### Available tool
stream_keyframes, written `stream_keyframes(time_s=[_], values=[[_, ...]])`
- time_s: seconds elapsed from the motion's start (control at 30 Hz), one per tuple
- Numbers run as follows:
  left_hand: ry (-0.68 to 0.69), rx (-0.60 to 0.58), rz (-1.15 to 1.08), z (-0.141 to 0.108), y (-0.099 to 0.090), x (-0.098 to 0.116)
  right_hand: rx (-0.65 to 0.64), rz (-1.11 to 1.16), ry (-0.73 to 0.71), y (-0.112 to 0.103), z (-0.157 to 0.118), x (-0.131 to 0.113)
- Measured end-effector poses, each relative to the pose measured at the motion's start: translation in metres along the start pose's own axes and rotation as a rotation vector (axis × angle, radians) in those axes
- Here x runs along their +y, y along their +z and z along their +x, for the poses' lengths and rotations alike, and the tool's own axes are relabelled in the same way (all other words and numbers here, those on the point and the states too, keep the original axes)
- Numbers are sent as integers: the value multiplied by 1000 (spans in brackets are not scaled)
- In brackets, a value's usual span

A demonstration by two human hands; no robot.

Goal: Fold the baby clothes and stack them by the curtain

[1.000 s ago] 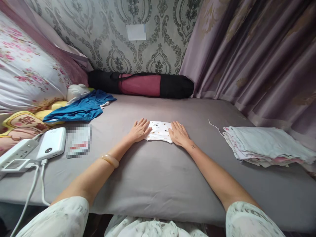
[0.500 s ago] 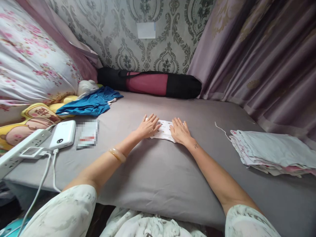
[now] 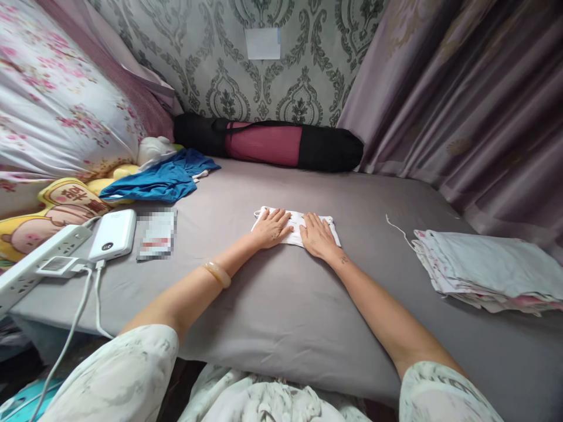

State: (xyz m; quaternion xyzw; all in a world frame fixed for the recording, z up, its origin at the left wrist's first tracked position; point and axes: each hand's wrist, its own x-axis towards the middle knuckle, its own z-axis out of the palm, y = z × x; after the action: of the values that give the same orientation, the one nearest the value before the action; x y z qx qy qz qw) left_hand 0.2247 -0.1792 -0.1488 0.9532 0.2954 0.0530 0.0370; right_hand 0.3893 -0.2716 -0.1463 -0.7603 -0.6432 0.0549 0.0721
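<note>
A small white patterned cloth lies flat on the grey sheet, in front of me. My left hand rests palm down on its left part, fingers spread. On the right part lies my right hand, also palm down with fingers apart. The cloth's upper corners and its right edge show past my hands; the rest under my palms is hidden.
At the right lies a folded cloth stack with a thin string. A blue cloth, power bank, blurred packet and power strip are at the left. Behind lies a black and red bag.
My hands have moved slightly closer together over the cloth. More of its left and right ends now shows beyond my hands. The camera view has shifted a little.
</note>
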Motion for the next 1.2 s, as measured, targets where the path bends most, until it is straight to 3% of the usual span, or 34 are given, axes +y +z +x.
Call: stream_keyframes(time_s=[0.2, 0.47, 0.67, 0.8, 1.0, 1.2], values=[[13, 74, -30, 5, -5, 11, 12, 9, -13, -6, 5, -8], [-3, 15, -79, 10, 13, 13, 28, 11, -33, 7, 10, -14], [19, 14, -104, 6, 0, 12, 20, 10, -35, 5, 9, -13], [-15, 123, -98, -8, -5, -6, -15, 28, -28, -2, 12, -15], [-224, 286, -271, -24, 10, -48, 61, 57, -51, -6, 23, -35], [-271, 324, -356, -24, 15, -55, 35, 39, -53, 10, 28, -48]])
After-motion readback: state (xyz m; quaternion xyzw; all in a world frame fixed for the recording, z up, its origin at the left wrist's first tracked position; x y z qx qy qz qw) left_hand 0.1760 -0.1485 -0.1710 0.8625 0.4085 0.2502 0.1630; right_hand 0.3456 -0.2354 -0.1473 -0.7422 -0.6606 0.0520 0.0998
